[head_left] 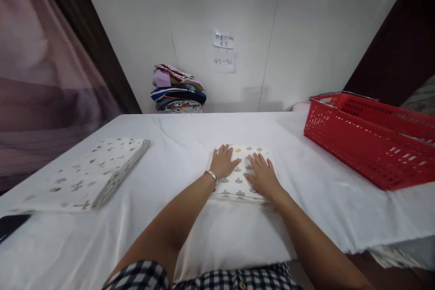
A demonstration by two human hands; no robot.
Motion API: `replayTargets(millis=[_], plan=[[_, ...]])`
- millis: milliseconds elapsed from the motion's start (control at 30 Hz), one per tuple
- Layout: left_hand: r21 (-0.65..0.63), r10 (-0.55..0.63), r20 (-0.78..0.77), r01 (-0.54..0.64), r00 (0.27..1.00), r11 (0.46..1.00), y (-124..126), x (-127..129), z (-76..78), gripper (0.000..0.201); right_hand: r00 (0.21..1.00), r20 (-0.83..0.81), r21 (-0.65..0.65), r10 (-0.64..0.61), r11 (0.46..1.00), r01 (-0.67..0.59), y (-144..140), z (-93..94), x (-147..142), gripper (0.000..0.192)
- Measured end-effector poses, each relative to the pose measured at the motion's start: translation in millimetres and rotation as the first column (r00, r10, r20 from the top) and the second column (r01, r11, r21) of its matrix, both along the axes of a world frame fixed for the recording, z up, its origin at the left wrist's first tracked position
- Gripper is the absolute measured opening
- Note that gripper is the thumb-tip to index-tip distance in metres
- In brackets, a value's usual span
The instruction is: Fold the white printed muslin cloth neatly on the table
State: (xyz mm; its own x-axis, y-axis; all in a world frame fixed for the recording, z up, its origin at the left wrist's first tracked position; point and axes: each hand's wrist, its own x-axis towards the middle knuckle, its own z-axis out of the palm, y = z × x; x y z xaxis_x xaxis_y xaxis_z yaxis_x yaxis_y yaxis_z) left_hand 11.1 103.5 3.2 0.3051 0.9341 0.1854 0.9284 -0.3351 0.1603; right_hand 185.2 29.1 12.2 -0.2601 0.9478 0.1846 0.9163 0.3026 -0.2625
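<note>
Both the left hand [224, 162] and the right hand [262, 176] lie flat, fingers spread and released, on a small folded white cloth printed with grey shapes [238, 181] at the middle of the white-covered bench [190, 145]. This looks like the smoothing step of folding. The next move calls for an even press outward, without shifting the layers.

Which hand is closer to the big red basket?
The right hand. It lies flat on the folded patterned cloth, on the side toward the red basket. The left hand lies beside it, farther away.
</note>
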Motion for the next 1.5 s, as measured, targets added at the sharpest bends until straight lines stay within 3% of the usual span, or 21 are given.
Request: replayTargets(millis=[167, 433, 500, 600, 667, 767, 967, 1200, 1367, 1500], plan=[[0.003, -0.008, -0.037, 0.008, 0.999, 1.000, 6, -3, -19.7, 0.072, 0.994, 0.107, -0.032, -0.032, 0.999, 0.036, 6, -25.3, 17, 0.057], [0.011, -0.005, -0.020, 0.005, 1.000, 1.000, 6, -5, -17.1, 0.071, 0.998, 0.024, -0.065, -0.051, 0.997, 0.052, 3, -10.2, 13, 0.057], [0.013, -0.017, -0.003, 0.017, 1.000, 1.000, 7, -5, -17.7, 0.070, 0.992, -0.065, -0.001, -0.112, 0.994, 0.112, 10, -7.4, 24, 0.052], [0.012, -0.032, 0.027, 0.031, 0.999, 0.999, 7, -6, -18.5, 0.068, 0.930, -0.242, 0.065, -0.276, 0.952, 0.299, 24, -9.0, 49, 0.044], [0.013, -0.038, 0.048, 0.037, 0.998, 0.999, 8, -7, -18.9, 0.067, 0.848, -0.331, -0.033, -0.413, 0.904, 0.427, 34, -12.6, 65, 0.039], [0.008, -0.041, 0.072, 0.041, 0.997, 0.999, 9, -7, -19.2, 0.066, 0.779, -0.358, -0.158, -0.515, 0.855, 0.493, 44, -17.6, 78, 0.031], [0.026, -0.043, 0.086, 0.041, 0.995, 0.999, 7, -7, -18.5, 0.064, 0.783, -0.315, -0.183, -0.537, 0.843, 0.505, 52, -16.6, 72, 0.032], [0.150, -0.120, 0.090, 0.106, 0.989, 0.983, 0, -8, -13.8, 0.052, 0.777, -0.299, -0.147, -0.554, 0.831, 0.536, 51, -21.6, 64, 0.021], [0.120, -0.133, 0.104, 0.120, 0.986, 0.985, 1, -8, -13.6, 0.046, 0.763, -0.314, -0.159, -0.565, 0.824, 0.544, 52, -32.4, 66, 0.024], [0.124, -0.159, 0.104, 0.146, 0.982, 0.982, 2, -9, -12.9, 0.044, 0.775, -0.307, -0.163, -0.553, 0.832, 0.529, 55, -30.7, 69, 0.025]])
